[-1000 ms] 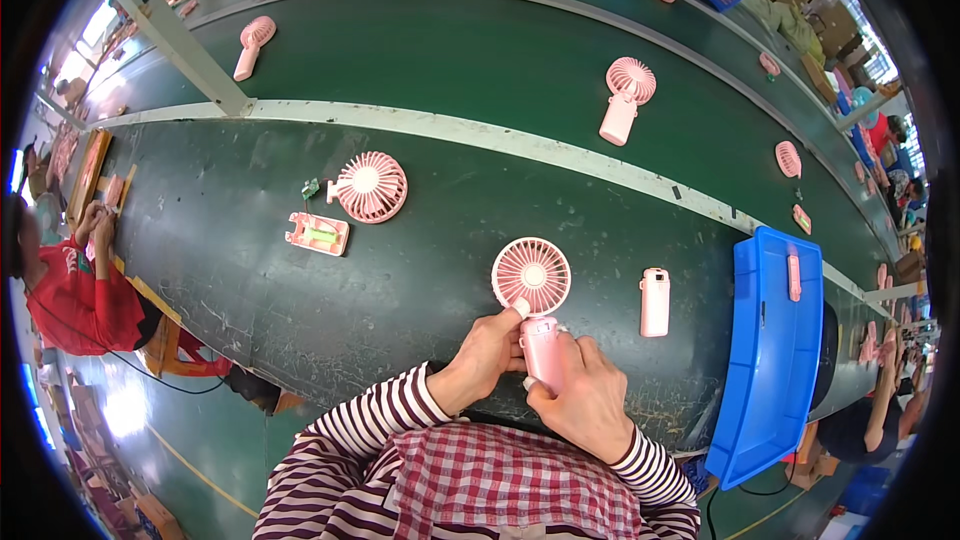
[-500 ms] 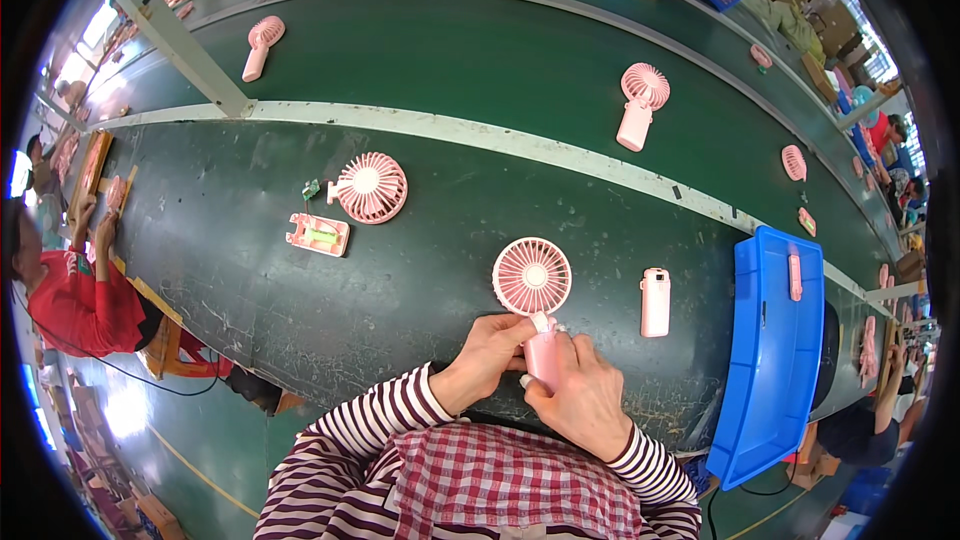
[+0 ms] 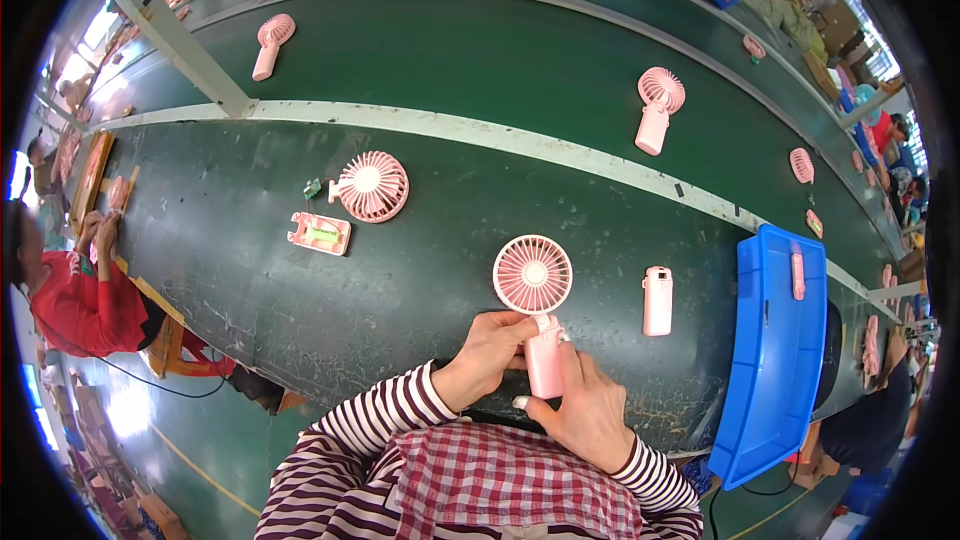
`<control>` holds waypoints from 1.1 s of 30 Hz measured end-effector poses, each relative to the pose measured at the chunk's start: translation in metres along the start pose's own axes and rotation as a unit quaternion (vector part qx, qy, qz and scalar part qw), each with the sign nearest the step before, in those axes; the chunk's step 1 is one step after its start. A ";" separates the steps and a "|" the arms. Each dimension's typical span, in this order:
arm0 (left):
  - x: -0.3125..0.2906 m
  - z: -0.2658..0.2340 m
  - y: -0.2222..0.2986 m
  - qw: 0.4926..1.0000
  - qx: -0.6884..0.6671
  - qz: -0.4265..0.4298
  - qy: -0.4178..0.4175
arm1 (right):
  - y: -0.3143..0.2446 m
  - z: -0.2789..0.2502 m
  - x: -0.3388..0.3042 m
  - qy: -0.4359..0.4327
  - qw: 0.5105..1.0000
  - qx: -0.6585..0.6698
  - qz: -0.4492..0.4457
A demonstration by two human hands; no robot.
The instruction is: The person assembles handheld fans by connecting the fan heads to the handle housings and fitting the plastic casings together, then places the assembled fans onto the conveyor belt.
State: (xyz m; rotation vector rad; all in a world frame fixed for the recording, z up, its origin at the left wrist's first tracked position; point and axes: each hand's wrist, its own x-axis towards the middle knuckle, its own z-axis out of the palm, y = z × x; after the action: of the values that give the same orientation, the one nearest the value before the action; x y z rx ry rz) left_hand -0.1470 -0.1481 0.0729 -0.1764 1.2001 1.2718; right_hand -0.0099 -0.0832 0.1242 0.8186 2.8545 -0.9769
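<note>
A pink handheld fan lies before me, its round fan head [image 3: 533, 275] pointing away and its handle [image 3: 543, 365] toward me. My left hand [image 3: 488, 355] pinches the neck and upper handle from the left, fingers closed. My right hand [image 3: 588, 400] cradles the handle from the right: a fingertip touches its upper right corner, and the thumb reaches past its lower end. To the right lies a separate pink handle casing [image 3: 657, 301]. On the left are another fan head [image 3: 373, 187], a small green circuit board [image 3: 312, 189] and an opened handle half [image 3: 320, 233] with a green-yellow part inside.
A blue bin [image 3: 768, 360] stands at the right with a pink piece [image 3: 797, 276] in it. Beyond a pale rail [image 3: 480, 142], a green belt carries pink fans [image 3: 655, 110]. A metal post [image 3: 175, 40] rises at left. A co-worker in a red sleeve [image 3: 85, 305] sits at far left.
My right hand has opened somewhat and slid down and right, baring more of the handle. My left hand stays at the neck. Fans on the near belt have shifted right.
</note>
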 end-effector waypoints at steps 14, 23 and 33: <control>-0.004 -0.004 0.005 1.000 -0.010 0.002 -0.005 | 0.005 0.012 -0.004 0.010 1.000 0.010 -0.014; -0.005 -0.006 0.009 1.000 0.000 -0.004 -0.004 | 0.003 0.010 0.001 0.016 0.999 -0.013 -0.024; -0.007 -0.016 0.004 0.996 0.000 0.060 -0.061 | 0.023 0.035 0.016 -0.060 0.862 0.475 0.169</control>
State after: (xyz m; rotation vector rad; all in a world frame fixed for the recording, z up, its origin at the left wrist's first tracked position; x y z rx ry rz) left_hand -0.1583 -0.1615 0.0735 -0.0259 1.1186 1.3676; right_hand -0.0179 -0.0799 0.0803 1.1536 1.8772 -2.2688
